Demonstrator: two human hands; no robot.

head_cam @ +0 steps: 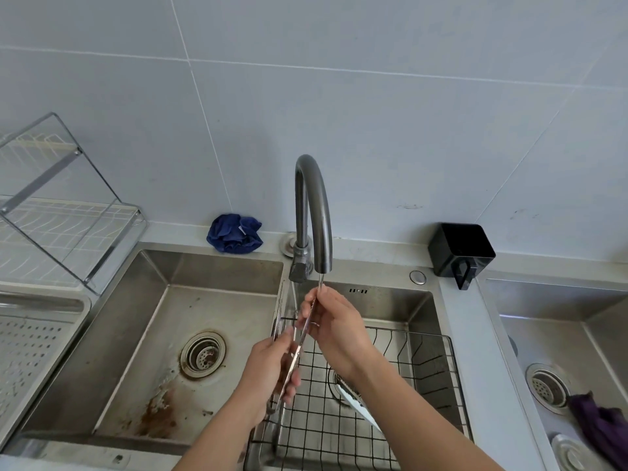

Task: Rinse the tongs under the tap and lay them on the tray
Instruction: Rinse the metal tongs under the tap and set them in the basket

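the left hand [268, 375] grips the tongs [302, 338] by their lower end at 7 o'clock while the right hand [334, 324] pinches the tip at 1 o'clock, slanting them under the tap [314, 198], likely so water runs their length, tray [40, 334] waiting at 9 o'clock.

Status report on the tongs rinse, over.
Left hand grips tongs low, right hand holds them near top. Tongs under running tap. Tray left of sink, nothing seen blocking.
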